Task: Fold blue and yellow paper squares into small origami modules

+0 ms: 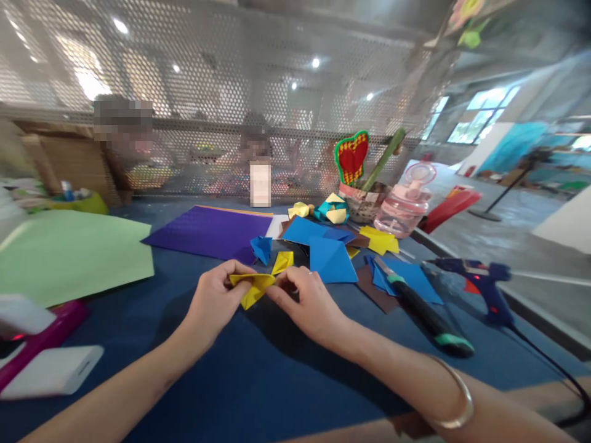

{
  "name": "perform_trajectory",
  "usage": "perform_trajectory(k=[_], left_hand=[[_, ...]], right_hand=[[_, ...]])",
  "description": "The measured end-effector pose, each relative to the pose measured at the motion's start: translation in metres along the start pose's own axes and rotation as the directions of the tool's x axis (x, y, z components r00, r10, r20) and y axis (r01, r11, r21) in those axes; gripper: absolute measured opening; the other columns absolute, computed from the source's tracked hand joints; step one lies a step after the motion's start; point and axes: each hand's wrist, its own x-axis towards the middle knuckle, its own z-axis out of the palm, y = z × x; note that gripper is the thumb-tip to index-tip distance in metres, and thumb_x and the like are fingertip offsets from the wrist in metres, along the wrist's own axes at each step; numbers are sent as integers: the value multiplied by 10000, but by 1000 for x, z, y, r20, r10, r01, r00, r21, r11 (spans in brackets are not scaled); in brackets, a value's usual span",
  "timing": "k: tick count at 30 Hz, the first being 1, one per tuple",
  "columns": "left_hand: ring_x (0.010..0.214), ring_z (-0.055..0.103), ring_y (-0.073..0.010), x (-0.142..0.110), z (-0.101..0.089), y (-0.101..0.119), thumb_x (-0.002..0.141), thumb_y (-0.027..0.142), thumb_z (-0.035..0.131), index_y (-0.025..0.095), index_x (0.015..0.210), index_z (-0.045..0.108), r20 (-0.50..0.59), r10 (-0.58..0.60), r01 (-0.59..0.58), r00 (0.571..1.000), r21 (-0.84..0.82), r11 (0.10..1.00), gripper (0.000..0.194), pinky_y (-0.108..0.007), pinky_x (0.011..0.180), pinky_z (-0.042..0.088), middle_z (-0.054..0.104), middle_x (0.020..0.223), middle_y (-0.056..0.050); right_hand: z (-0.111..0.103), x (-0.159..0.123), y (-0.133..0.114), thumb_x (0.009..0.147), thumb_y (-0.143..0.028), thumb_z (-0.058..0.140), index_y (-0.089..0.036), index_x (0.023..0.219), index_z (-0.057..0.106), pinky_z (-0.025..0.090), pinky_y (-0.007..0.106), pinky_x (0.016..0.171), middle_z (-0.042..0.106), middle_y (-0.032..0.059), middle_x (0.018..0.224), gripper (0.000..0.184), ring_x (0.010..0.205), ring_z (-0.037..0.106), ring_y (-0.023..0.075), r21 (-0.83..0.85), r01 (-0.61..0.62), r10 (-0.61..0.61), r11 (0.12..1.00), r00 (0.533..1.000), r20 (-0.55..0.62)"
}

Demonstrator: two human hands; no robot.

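Note:
A small piece of folded yellow paper (252, 288) is held above the blue table between both hands. My left hand (216, 295) pinches its left side, thumb in front. At its right corner, the thumb and fingers of my right hand (309, 301) are closed on the edge. Just beyond my fingers lies another folded yellow paper piece (283, 262). Beside that one sits a folded blue paper piece (261, 250). Blue paper squares (331, 259) lie to the right of my right hand.
A knife-like tool with a black and teal handle (422, 311) and a blue glue gun (484, 277) lie at right. Behind them stand a pink bottle (402, 206) and a pot (364, 203). Purple paper (212, 234) and green paper (78, 252) spread at left, near a white adapter (55, 372).

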Motion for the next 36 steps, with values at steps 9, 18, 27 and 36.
perform_trajectory(k=[9, 18, 27, 36], left_hand=[[721, 598, -147, -7, 10, 4, 657, 287, 662, 146, 786, 620, 27, -37, 41, 999, -137, 990, 196, -248, 670, 468, 656, 764, -16], [1018, 612, -183, -5, 8, 0, 802, 272, 596, 231, 1160, 561, 114, 297, -311, 948, 145, 939, 362, -290, 834, 506, 649, 1115, -46], [709, 662, -156, -9, 0, 9, 802, 160, 564, 224, 758, 715, 181, 396, -436, 900, 363, 824, 171, -236, 676, 477, 728, 761, -1], [698, 684, -181, -10, 1, 7, 751, 209, 627, 239, 752, 742, 91, 264, -280, 960, 343, 897, 119, -240, 643, 482, 753, 755, 15]], right_hand=[[2, -5, -6, 878, -227, 546, -167, 596, 505, 272, 263, 642, 588, -34, 638, 291, 654, 506, 107, -23, 68, -67, 997, 997, 25], [-5, -2, -1, 800, -157, 553, -171, 664, 508, 267, 283, 680, 581, -1, 702, 144, 720, 480, 141, -278, 161, -201, 947, 972, -120], [-2, -6, 0, 825, -196, 526, -181, 733, 559, 297, 297, 746, 596, 17, 744, 100, 764, 473, 157, -376, 300, -347, 877, 936, -61], [-1, -8, 0, 963, -255, 405, -167, 692, 574, 261, 331, 706, 612, 32, 705, 332, 720, 471, 164, -446, 340, -363, 828, 931, 36]])
